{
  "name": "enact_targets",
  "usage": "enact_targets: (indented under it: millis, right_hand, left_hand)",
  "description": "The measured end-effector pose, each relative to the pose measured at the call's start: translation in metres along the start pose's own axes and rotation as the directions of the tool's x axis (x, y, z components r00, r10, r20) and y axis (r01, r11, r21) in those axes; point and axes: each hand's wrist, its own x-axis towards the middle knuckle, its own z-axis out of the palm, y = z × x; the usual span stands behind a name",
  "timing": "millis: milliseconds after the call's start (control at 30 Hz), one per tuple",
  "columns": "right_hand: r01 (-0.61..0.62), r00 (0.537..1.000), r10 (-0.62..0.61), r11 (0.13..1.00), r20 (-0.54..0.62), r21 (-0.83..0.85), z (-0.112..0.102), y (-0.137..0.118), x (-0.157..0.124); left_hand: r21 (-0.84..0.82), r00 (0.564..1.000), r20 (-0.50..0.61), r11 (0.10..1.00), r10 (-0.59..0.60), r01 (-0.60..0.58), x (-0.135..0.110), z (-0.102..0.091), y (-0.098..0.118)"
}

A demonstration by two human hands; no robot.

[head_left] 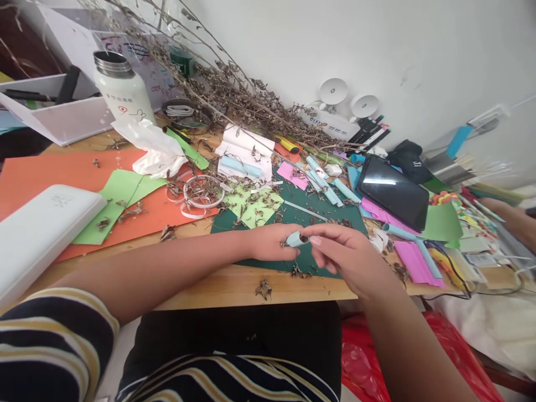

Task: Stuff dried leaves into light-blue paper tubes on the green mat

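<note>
Both hands low over the near part of the green mat (301,198), close to the front edge of the wooden table (226,290). Left hand (272,241) curled closed round a short blue paper roll (294,240), its open end facing right, dark dry bits at the mouth. Right hand (347,248) half bent, thumb and forefinger close together at that mouth; cannot tell whether anything sits between them.

Nearside: narrow strip of mostly bare wood between hands and edge, one dry leaf clump (263,288) on it. Both forearms cross the edge.

Beyond the hands, room is tight: light green sheet (253,209) strewn with leaf crumbs, thin white strip (305,210) just right of it, blue tubes (326,187) farther back. Dry branches (259,106) crowd the wall side.

Right flank: black phone (393,192), pink paper (412,259) near the front edge. Left flank: orange sheet (25,173), with a white block (46,240) lying partly over it, close beside the left forearm.
</note>
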Motion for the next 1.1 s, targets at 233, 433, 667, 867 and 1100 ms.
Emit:
enact_targets:
  millis: [233,433,667,867,1100]
  right_hand:
    - [-0.025,0.995,-0.019,0.911,0.103,0.411,-0.001,0.018,0.001]
    - [0.180,0.983,-0.182,0.964,-0.009,0.195,-0.012,0.021,-0.003]
    - [0.558,0.765,-0.606,0.457,0.217,-0.692,-0.012,0.013,-0.007]
    - [0.547,0.679,-0.690,0.249,0.250,-0.800,-0.015,0.015,-0.004]
    - [0.554,0.691,-0.647,0.185,0.324,-0.812,-0.018,0.013,-0.002]
  left_hand:
    - [-0.003,0.999,-0.001,0.999,0.040,-0.040,0.000,0.002,-0.007]
    - [-0.045,1.000,-0.003,0.999,-0.004,0.004,0.000,-0.001,-0.004]
    - [-0.064,1.000,0.009,0.998,0.016,-0.015,0.002,0.000,-0.005]
    - [-0.057,1.000,0.005,0.998,0.013,-0.013,0.002,-0.002,-0.002]
    - [-0.044,1.000,0.001,0.999,0.010,-0.010,0.002,-0.001,-0.004]
